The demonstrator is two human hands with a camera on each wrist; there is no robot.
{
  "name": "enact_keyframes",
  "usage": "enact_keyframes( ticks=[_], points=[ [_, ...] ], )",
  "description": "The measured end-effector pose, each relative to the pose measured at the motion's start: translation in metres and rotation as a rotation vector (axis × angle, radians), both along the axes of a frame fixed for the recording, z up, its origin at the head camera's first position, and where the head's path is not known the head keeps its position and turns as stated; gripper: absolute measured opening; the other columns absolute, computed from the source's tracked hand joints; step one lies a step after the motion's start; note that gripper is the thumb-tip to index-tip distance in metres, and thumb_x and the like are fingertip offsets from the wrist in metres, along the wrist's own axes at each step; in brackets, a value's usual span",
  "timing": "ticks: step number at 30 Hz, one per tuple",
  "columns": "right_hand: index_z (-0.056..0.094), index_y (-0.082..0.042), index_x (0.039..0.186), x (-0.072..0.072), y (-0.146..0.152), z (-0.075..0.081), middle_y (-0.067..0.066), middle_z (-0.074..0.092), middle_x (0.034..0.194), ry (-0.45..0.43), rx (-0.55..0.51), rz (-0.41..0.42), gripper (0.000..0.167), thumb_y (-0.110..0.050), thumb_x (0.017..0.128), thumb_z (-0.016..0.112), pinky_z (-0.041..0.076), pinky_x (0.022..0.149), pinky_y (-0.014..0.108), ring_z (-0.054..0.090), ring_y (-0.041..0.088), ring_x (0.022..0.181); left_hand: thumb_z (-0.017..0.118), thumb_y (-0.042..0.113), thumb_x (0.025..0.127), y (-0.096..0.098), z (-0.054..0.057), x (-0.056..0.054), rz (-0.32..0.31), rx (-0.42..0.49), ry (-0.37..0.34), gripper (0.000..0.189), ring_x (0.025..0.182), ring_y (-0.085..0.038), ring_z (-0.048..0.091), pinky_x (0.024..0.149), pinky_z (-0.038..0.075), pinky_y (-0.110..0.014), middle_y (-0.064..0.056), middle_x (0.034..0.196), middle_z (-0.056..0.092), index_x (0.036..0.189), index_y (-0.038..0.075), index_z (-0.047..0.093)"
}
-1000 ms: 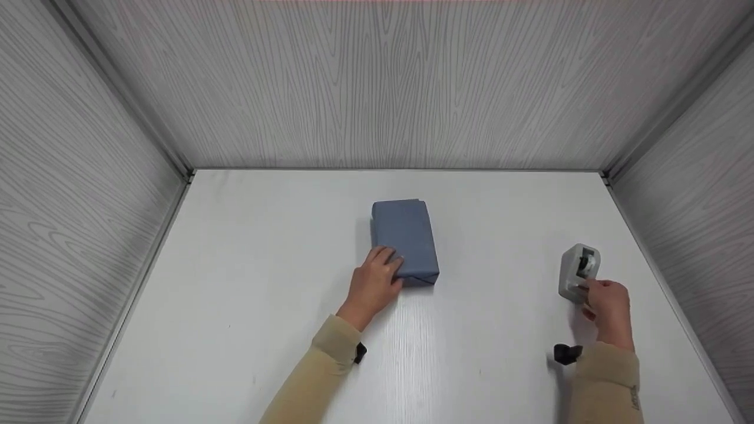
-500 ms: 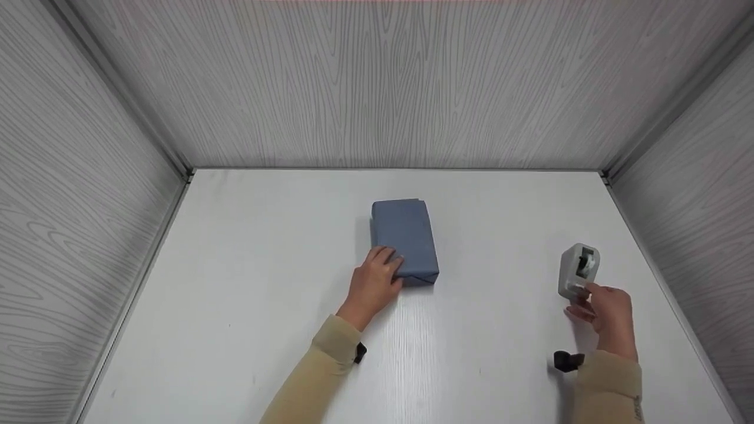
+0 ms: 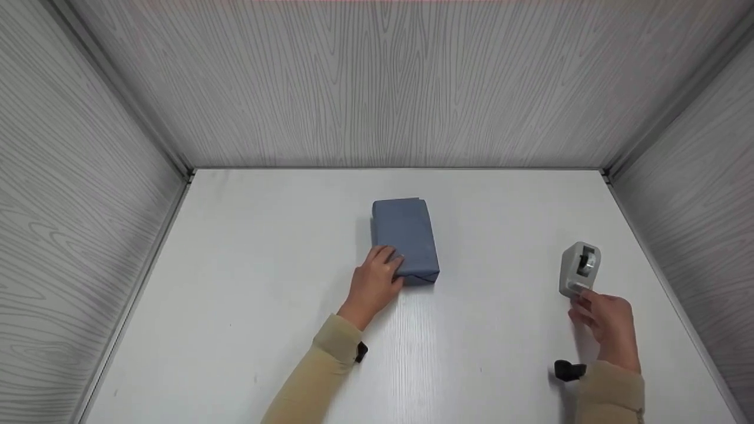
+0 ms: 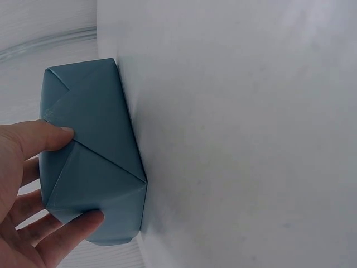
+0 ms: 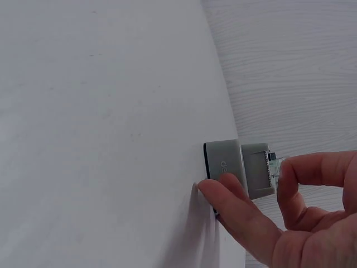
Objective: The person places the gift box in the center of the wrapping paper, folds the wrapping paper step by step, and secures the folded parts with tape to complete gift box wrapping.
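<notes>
A box wrapped in blue-grey paper [image 3: 407,231] lies flat near the middle of the table. My left hand [image 3: 371,285] grips its near left corner. In the left wrist view the thumb lies against the folded end flaps [image 4: 106,156], and the other fingers bend round the corner. Over on the right stands a small grey tape dispenser [image 3: 569,268] with a clear roll in it. My right hand [image 3: 611,318] is at its near end, pinching the tape end [image 5: 275,167] beside the toothed cutter. Part of the dispenser is hidden behind these fingers in the right wrist view.
The white table [image 3: 265,247] is bounded by grey wood-grain panels at the back [image 3: 383,88], left and right. A black wrist mount [image 3: 569,371] sticks out beside the right sleeve [image 3: 609,391], close over the table.
My right hand has drawn back slightly from the dispenser toward the near edge, its fingertips moving down past the cutter. The dispenser, the wrapped box and my left hand stay nearly in place.
</notes>
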State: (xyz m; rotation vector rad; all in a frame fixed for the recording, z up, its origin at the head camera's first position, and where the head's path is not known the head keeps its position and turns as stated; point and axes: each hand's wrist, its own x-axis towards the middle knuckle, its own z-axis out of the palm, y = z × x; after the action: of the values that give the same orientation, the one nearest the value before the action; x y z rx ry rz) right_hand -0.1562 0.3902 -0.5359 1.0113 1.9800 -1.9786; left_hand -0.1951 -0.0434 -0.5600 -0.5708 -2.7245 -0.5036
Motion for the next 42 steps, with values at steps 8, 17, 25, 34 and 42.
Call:
enact_keyframes(
  ticks=[8, 17, 25, 34, 42],
  points=[
    [0.02, 0.018, 0.144, 0.008, 0.0, -0.003, 0.025, 0.028, 0.147, -0.025, 0.045, 0.04, 0.066, -0.014, 0.098, 0.055, 0.05, 0.092, 0.033, 0.069, 0.016, 0.088, 0.077, 0.023, 0.084, -0.001, 0.0, 0.0, 0.004, 0.001, -0.011, 0.037, 0.121, -0.024, 0.052, 0.082, 0.055, -0.038, -0.009, 0.126, 0.06, 0.118, 0.009, 0.072],
    [0.031, 0.021, 0.139, 0.011, 0.0, -0.011, 0.019, 0.041, 0.126, -0.024, 0.127, 0.039, 0.063, -0.016, 0.094, 0.056, 0.054, 0.084, 0.03, 0.066, 0.014, 0.084, 0.078, 0.024, 0.084, 0.0, 0.0, 0.001, -0.001, 0.007, 0.001, 0.036, 0.122, -0.024, 0.051, 0.08, 0.055, -0.037, -0.009, 0.127, 0.06, 0.117, 0.01, 0.073],
    [0.051, 0.012, 0.119, 0.007, 0.003, -0.013, 0.006, 0.055, 0.092, -0.039, 0.185, -0.005, 0.044, -0.024, 0.096, 0.059, 0.057, 0.076, 0.033, 0.064, 0.014, 0.078, 0.078, 0.024, 0.085, -0.001, 0.0, 0.0, -0.002, 0.013, 0.012, 0.036, 0.121, -0.024, 0.052, 0.08, 0.055, -0.037, -0.009, 0.126, 0.06, 0.117, 0.01, 0.073],
    [0.062, 0.015, 0.117, 0.003, 0.003, -0.003, 0.003, 0.069, 0.076, -0.081, 0.586, 0.24, 0.049, -0.029, 0.098, 0.053, 0.047, 0.058, 0.028, 0.065, 0.014, 0.066, 0.078, 0.023, 0.084, 0.0, -0.002, 0.0, -0.001, 0.015, 0.011, 0.036, 0.121, -0.025, 0.052, 0.081, 0.055, -0.038, -0.009, 0.126, 0.06, 0.117, 0.01, 0.073],
    [0.068, 0.01, 0.106, 0.0, 0.002, 0.003, 0.023, 0.067, 0.091, -0.127, 0.813, 0.334, 0.041, -0.025, 0.094, 0.051, 0.044, 0.053, 0.037, 0.058, 0.031, 0.075, 0.078, 0.023, 0.084, 0.0, -0.001, 0.002, -0.003, 0.022, 0.012, 0.036, 0.121, -0.025, 0.052, 0.08, 0.055, -0.038, -0.009, 0.126, 0.06, 0.117, 0.009, 0.072]
  ],
)
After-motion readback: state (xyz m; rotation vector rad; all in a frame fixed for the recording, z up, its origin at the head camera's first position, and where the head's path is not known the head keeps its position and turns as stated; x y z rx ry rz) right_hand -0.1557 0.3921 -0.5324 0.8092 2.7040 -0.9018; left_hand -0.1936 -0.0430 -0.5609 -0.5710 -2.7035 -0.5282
